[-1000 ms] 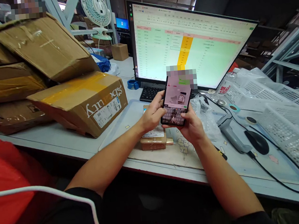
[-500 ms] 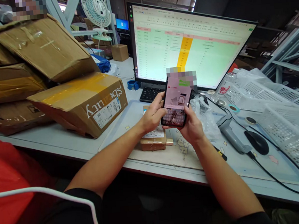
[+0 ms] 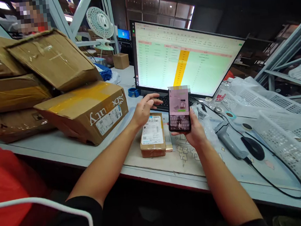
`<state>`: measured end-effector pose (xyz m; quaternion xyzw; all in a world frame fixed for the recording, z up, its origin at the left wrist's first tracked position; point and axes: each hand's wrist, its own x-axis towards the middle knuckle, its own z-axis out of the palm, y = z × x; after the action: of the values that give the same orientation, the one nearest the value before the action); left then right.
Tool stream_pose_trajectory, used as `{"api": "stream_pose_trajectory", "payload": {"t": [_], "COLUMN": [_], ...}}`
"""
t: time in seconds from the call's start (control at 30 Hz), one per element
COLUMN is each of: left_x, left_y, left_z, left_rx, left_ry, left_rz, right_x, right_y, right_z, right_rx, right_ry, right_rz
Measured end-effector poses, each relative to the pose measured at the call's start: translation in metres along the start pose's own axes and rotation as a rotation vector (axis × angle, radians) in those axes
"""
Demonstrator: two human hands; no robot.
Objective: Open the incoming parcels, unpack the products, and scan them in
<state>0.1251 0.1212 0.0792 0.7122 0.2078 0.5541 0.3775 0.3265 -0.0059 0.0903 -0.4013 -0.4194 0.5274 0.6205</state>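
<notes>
My right hand grips a smartphone, held upright with a chat and a keyboard on its lit screen. Apart from the phone, my left hand hovers with its fingers loosely stretched toward the screen and holds nothing. Below it lies a small cardboard box with a white shipping label on top. A flat, pale packet shows partly along the box's right side. Behind the phone and left hand is a black keyboard, partly hidden.
A monitor shows a spreadsheet. Stacked cartons fill the left side, near a small fan. To the right are a barcode scanner with a cable, a black mouse, crumpled plastic and white perforated baskets.
My left hand has let go of the phone and moved left, uncovering the small box's label. The phone stays in my right hand, and the view has tilted up slightly.
</notes>
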Motion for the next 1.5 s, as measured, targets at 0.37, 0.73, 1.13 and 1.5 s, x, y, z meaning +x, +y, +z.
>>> {"api": "stream_pose_trajectory", "payload": {"t": [0.37, 0.73, 1.13, 1.5], "left_x": [0.013, 0.012, 0.049, 0.040], "left_y": [-0.086, -0.118, -0.128, -0.151], "left_z": [-0.039, -0.051, -0.010, -0.004], "left_rx": [0.492, 0.786, 0.999, 1.093], "left_ry": [0.151, 0.034, -0.140, -0.221], "left_rz": [-0.272, -0.286, -0.229, -0.258], "right_x": [-0.050, -0.118, -0.101, -0.099], "right_y": [0.038, -0.056, 0.000, 0.010], "right_z": [-0.037, -0.177, -0.422, -0.440], "right_rx": [-0.440, -1.346, -1.725, -1.717], "right_ry": [0.296, 0.292, 0.513, 0.461], "right_rz": [0.278, -0.210, -0.423, -0.365]}}
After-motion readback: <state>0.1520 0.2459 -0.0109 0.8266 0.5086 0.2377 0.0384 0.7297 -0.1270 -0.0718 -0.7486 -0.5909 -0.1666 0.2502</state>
